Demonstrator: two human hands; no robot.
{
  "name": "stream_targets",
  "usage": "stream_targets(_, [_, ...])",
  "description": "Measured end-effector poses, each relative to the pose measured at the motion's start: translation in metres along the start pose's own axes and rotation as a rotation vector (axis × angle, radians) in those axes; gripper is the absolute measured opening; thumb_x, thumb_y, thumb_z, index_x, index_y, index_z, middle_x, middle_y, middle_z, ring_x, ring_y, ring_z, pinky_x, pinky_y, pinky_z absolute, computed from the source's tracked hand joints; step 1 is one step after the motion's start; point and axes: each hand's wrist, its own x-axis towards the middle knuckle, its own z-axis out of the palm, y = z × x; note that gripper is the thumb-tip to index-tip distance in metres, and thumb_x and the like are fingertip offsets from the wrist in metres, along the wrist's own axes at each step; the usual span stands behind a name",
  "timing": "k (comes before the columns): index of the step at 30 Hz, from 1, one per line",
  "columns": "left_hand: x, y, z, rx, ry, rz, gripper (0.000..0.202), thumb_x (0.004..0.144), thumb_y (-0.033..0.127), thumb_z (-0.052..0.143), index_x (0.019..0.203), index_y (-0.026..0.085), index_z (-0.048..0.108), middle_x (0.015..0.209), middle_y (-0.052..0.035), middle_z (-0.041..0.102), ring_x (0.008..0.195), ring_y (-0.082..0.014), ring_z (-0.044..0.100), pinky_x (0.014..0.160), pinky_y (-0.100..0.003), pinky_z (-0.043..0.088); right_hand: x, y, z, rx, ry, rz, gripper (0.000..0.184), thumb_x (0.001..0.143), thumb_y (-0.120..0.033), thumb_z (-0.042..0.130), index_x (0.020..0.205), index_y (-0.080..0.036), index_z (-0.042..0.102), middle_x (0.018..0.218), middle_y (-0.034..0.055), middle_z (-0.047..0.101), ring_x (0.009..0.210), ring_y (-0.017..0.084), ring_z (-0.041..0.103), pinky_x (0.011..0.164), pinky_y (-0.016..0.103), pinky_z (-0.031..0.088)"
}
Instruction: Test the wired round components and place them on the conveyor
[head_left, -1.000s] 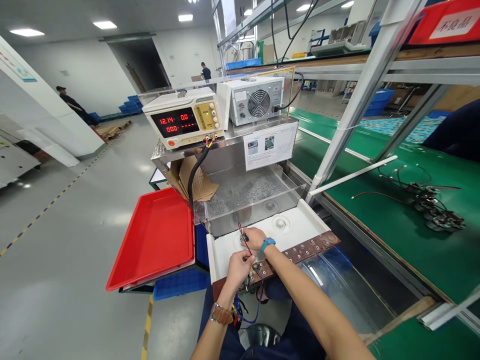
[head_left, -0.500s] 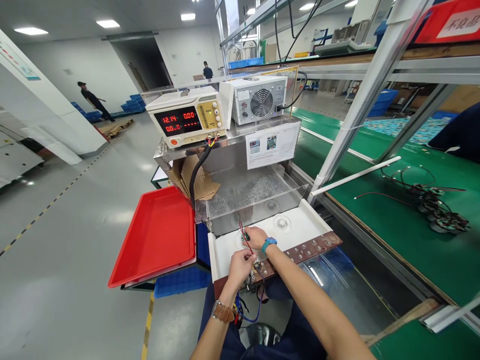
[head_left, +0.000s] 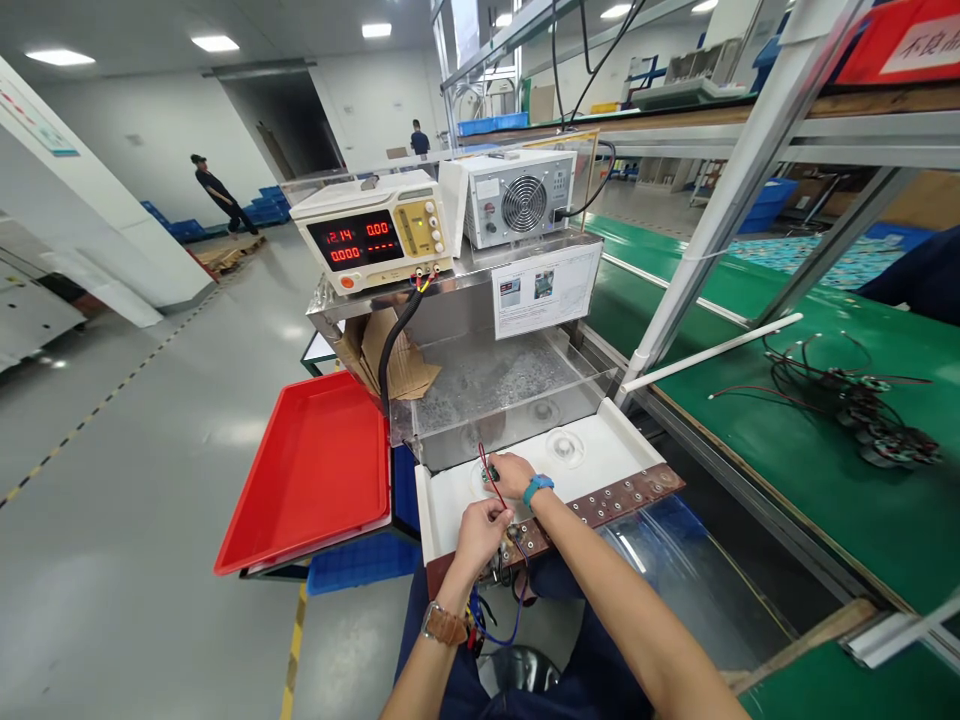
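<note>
My right hand [head_left: 513, 476], with a blue band at the wrist, is closed on a small part with a green circuit board [head_left: 490, 474] over the white tray [head_left: 448, 505]. The fingers cover most of that part. A red wire [head_left: 482, 456] loops up from it and runs down to my left hand [head_left: 481, 532]. Thumb and fingertips of the left hand pinch the wire's lower end, just above the brown terminal strip [head_left: 592, 510] with its rows of metal studs. Blue leads [head_left: 504, 640] hang below the strip.
Behind the tray stand a power supply [head_left: 367, 235] with red digits and a grey fan-backed unit [head_left: 521, 200]. A red tray [head_left: 322, 470] sits at left. On the green bench [head_left: 787, 440] lies a heap of wired motors [head_left: 885, 430]. Two people [head_left: 217, 195] are far off.
Both hands hold nearly the same position, still gripping the board and wire. In the background, the person at left has moved to the right. Some display digits look different.
</note>
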Motion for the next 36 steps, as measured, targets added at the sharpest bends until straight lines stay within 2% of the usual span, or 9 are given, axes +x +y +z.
stream_targets(9, [0.0008,-0.0041,0.0009,0.010,0.006,-0.010,0.030,0.073,0.039,0.057,0.075,0.012,0.067,0.069,-0.0051,0.065,0.065,-0.0150,0.055,0.064,-0.025,0.038,-0.0016,-0.0026,-0.0015,0.036,0.016,0.013,0.036,0.078,-0.039,0.063,0.106,-0.016,0.057,0.098,0.0099,0.066,0.096,0.024,0.058,0.074,0.028,0.036])
stream_targets(26, [-0.0006,0.0009,-0.0004,0.039,0.017,-0.011,0.025,0.068,0.033,0.052,0.068,0.011,0.064,0.064,-0.0048,0.062,0.060,-0.0143,0.050,0.059,-0.025,0.034,-0.0042,-0.0085,-0.0019,0.086,0.014,0.022,0.039,0.076,-0.036,0.064,0.108,-0.016,0.059,0.102,0.0109,0.066,0.099,0.024,0.058,0.077,0.029,0.035])
stream_targets(36, [0.0032,-0.0013,-0.0011,0.061,0.036,0.020,0.031,0.066,0.043,0.052,0.064,0.014,0.061,0.062,-0.0053,0.061,0.061,-0.0164,0.052,0.061,-0.027,0.036,-0.0006,-0.0070,0.0001,0.069,0.046,0.009,0.036,0.075,-0.035,0.063,0.105,-0.015,0.060,0.100,0.0124,0.067,0.094,0.024,0.061,0.075,0.029,0.037])
